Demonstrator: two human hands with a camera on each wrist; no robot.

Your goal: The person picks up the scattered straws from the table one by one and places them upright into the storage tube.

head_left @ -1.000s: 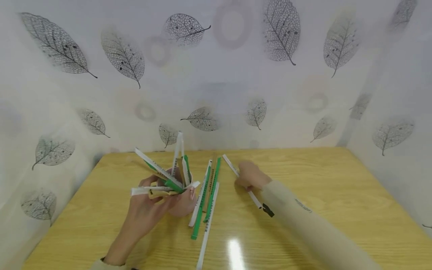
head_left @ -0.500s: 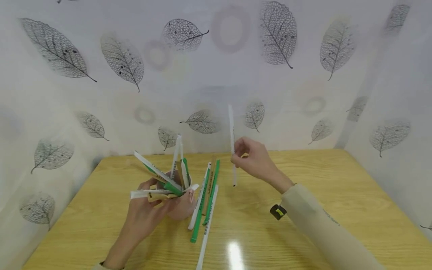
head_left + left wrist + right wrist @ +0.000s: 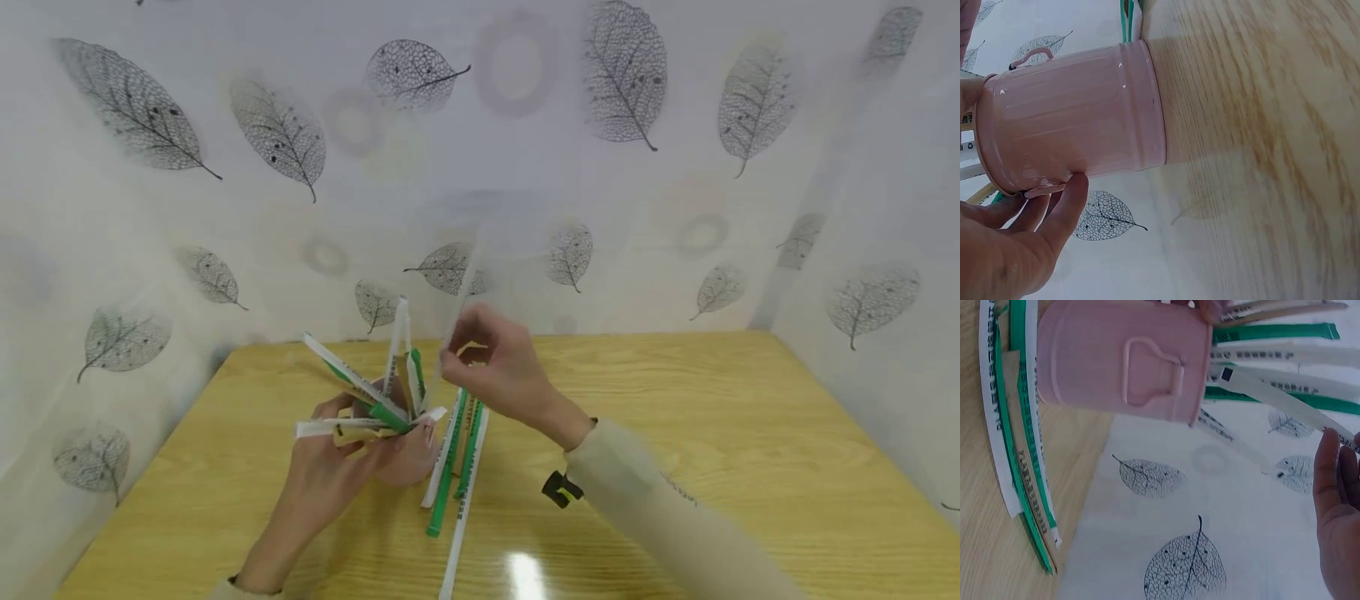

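My left hand (image 3: 318, 471) grips a pink metal bucket (image 3: 1072, 119) near its rim, fingertips touching the wall beside a small side handle. The bucket stands upright on the wooden table (image 3: 675, 383). Several slim paper-wrapped straws (image 3: 348, 375) in white, green and brown fan out of its mouth. Between thumb and fingertips, my right hand (image 3: 498, 358) pinches a white wrapped straw (image 3: 1297, 409). It is tilted, and its lower end overlaps the bucket's mouth in the right wrist view. The straw's upper part looks blurred in the head view.
Right beside the bucket lie several more wrapped straws (image 3: 438, 500), white, green and brown, roughly side by side. A leaf-patterned sheet (image 3: 517, 167) rises behind the table. A small black camera (image 3: 562, 489) sits on my right wrist.
My right hand has picked the white straw off the table, raised it upright and brought it left to the bucket's mouth. My left hand has stayed on the bucket.
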